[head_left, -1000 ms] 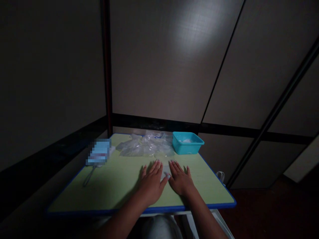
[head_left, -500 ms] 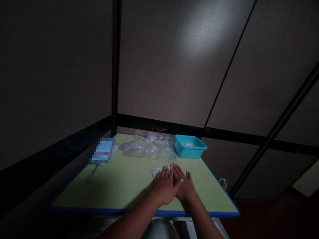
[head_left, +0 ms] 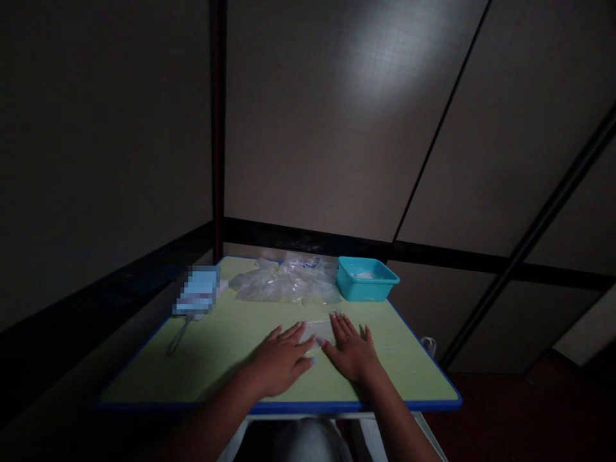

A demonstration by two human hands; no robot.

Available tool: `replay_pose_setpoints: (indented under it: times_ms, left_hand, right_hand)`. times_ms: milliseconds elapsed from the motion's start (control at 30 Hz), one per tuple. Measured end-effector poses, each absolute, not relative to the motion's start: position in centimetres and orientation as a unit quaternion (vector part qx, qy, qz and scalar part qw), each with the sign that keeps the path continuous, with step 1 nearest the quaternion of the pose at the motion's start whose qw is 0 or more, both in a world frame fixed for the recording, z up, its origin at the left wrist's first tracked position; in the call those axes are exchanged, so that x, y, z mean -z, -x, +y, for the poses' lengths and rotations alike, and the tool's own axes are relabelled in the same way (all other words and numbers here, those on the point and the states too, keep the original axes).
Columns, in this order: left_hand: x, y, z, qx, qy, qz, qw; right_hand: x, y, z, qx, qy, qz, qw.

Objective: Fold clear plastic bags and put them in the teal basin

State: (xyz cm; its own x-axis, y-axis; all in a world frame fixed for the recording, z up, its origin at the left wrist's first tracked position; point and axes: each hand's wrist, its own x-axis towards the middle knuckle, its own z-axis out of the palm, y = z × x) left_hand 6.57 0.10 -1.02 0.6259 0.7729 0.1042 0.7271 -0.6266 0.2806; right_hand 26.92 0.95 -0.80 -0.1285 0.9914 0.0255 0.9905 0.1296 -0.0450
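Note:
A small clear plastic bag [head_left: 318, 330] lies flat on the green tabletop [head_left: 216, 366], partly covered by my fingers. My left hand [head_left: 282, 359] rests palm down at the bag's left side, its fingers stretched out over that edge. On the other side, my right hand [head_left: 351, 350] lies flat with fingers extended, touching the bag's right edge. Neither hand grasps anything. Beyond them spreads a loose heap of clear plastic bags [head_left: 289, 282]. Whether anything is inside the small bag I cannot tell.
A turquoise plastic basin [head_left: 366, 290] with something whitish inside stands at the back right. At the left edge lies a blurred light-blue item [head_left: 197, 292] with a cord loop [head_left: 178, 337]. Dark panelled walls [head_left: 308, 128] border the table's back and left.
My left hand has slid left, away from my right hand, uncovering more of the small bag between them. My right hand stays nearly in place.

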Motion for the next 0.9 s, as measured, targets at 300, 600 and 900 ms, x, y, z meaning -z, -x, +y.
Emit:
replay_pose_setpoints:
  times_ms: [300,600,900]
  left_hand:
    - [0.5,-4.5,0.7,-0.110,-0.910,0.382,0.117]
    - [0.8,-4.5,0.8,-0.129,-0.903,0.394,0.111]
    - [1.2,-4.3,1.0,-0.122,-0.905,0.394,0.107]
  right_hand:
    - [0.1,-26.9,1.0,0.043,0.656,-0.752,0.055]
    - [-0.4,-22.7,0.3,-0.098,0.490,-0.863,0.067]
    - [-0.1,-26.1,0.7,-0.056,0.583,-0.810,0.027]
